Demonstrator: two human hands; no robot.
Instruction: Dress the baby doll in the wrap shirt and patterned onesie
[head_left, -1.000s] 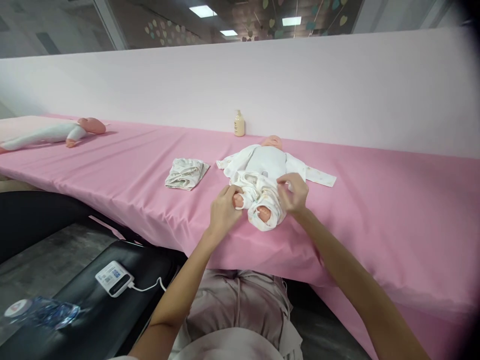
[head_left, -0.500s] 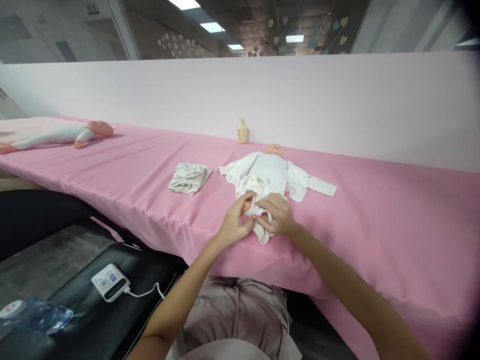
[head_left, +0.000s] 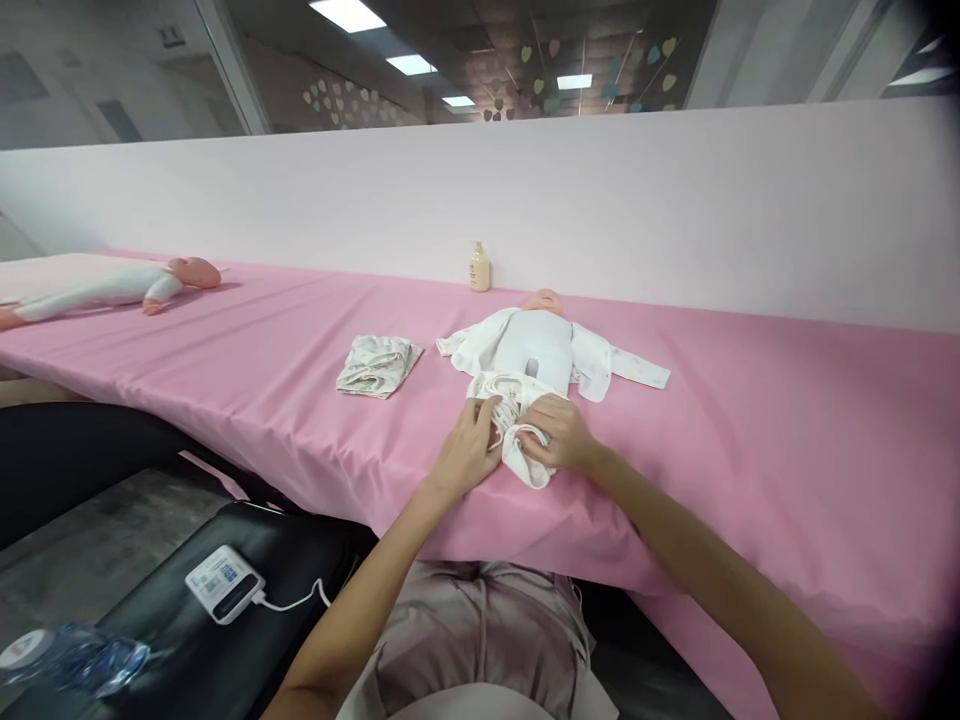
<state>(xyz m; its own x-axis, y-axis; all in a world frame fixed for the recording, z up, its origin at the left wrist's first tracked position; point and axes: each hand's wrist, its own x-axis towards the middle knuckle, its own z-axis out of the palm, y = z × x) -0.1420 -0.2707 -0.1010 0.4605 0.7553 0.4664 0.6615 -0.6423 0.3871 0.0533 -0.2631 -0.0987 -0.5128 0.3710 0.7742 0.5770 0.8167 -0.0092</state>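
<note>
A baby doll (head_left: pixel 533 343) lies on its back on the pink-covered table, its head toward the wall. Spread open under and around its body is a white baby jacket (head_left: pixel 590 372), one sleeve stretched out to the right. White baby pants (head_left: pixel 529 468) are bunched over the doll's legs at the near edge. My left hand (head_left: pixel 466 447) pinches the gathered cloth on the left. On the right, my right hand (head_left: pixel 561 432) grips the pants by a leg opening, its fingers partly inside. The doll's feet are mostly hidden by cloth and fingers.
A folded patterned cloth (head_left: pixel 379 365) lies left of the doll, and a pump bottle (head_left: pixel 480 268) stands by the wall. Another doll (head_left: pixel 112 287) lies far left. Beside me a black seat (head_left: pixel 292 545) bears a white device (head_left: pixel 224 584) with a cable and a water bottle (head_left: pixel 79 657).
The bunched pants have shifted down from the doll's belly, showing a grey spot there. Both hands have changed their hold slightly on the cloth. The camera view has shifted a little.
</note>
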